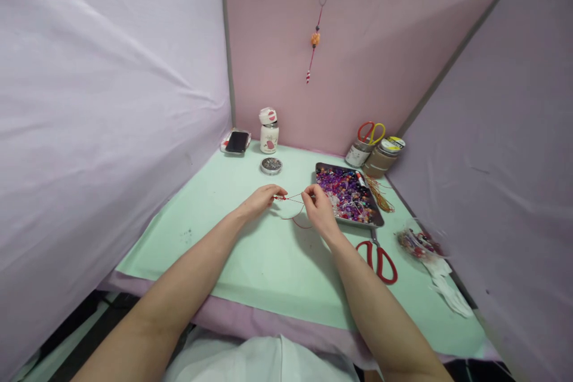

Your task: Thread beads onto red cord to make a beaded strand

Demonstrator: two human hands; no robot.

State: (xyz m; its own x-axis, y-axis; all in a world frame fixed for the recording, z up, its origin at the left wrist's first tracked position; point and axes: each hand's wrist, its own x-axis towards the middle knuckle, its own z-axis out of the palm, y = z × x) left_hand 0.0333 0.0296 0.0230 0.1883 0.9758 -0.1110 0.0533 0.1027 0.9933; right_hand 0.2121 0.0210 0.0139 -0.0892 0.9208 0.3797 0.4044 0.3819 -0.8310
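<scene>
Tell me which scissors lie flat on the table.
The red-handled pair at the near edge of the tray; the other red and yellow handles stick up from the jar.

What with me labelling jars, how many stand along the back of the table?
3: a white printed jar at back left, a labelled jar holding scissors at back right, and a brown jar beside it. Others may be hidden.

Looks from the wearer's head, forward and down, onto a pale green tabletop (pixel 250 271). Frames widely, fairly near, from above, with left hand (pixel 258 200) just off centre toward 7 o'clock and right hand (pixel 319 208) toward 5. Faces a pink back panel (pixel 277 59) at 12, with lilac left cloth (pixel 111 101) at 9 and lilac right cloth (pixel 487 143) at 3. Dips at 6 to white clothing (pixel 264 361), nearest.
</scene>
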